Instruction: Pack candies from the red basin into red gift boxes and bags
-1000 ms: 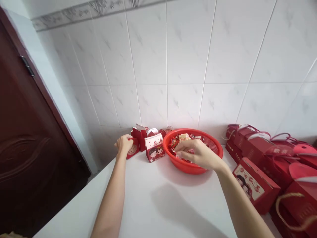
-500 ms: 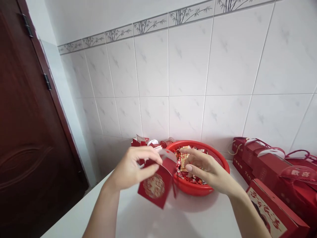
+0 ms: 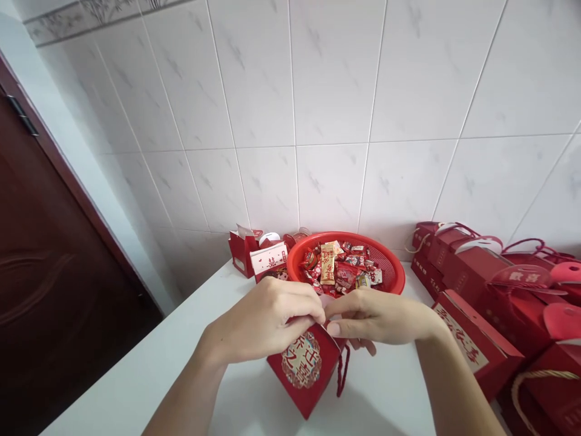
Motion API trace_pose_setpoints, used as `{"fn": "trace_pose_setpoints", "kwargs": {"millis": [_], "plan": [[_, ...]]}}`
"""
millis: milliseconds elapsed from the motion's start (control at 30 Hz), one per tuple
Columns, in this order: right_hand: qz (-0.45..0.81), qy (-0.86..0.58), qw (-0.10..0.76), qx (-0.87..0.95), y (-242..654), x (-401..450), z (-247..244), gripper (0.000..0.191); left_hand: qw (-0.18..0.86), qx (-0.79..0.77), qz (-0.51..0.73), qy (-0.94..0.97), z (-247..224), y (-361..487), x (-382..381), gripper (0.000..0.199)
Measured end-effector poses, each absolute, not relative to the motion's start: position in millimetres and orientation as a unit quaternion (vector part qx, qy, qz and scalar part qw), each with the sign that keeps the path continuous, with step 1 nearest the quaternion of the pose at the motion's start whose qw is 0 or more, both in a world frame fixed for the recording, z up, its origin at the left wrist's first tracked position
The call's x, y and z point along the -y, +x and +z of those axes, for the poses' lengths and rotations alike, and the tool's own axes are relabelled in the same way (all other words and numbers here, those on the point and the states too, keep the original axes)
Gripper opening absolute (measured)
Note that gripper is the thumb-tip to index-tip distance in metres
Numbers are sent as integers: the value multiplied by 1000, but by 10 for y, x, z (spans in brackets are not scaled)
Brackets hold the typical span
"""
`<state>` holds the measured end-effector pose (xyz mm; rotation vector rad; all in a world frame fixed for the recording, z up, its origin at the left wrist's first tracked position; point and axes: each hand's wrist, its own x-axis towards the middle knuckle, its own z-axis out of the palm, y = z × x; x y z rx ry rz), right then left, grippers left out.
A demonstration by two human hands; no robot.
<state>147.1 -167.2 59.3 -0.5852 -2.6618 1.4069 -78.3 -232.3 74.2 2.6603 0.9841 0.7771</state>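
Gripping a red gift box (image 3: 303,369) by its upper edge with the left hand (image 3: 272,315), closed on it, and reaching to its top with the right hand (image 3: 385,318), bent at the fingers, too hidden to tell if gripping. Tilted above the counter (image 3: 158,357), before the red basket (image 3: 398,272) of wrapped candies (image 3: 345,269), between small boxes (image 3: 244,251) near the far left corner and bigger boxes (image 3: 474,275) along the right.

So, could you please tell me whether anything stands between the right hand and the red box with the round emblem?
Nothing visible does. The right hand has its fingers at the top of the red box, next to the left hand; the red basket sits beyond both.
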Motion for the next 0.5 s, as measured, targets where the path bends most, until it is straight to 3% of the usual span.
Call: {"fn": "trace_pose_setpoints", "kwargs": {"millis": [267, 500], "plan": [[440, -223, -25, 869, 1388, 1697, 595, 19, 89, -307, 222, 921, 720, -765, 2332, 29], [335, -313, -29, 888, 1397, 1713, 544, 31, 157, -323, 111, 927, 711, -749, 2345, 31]]}}
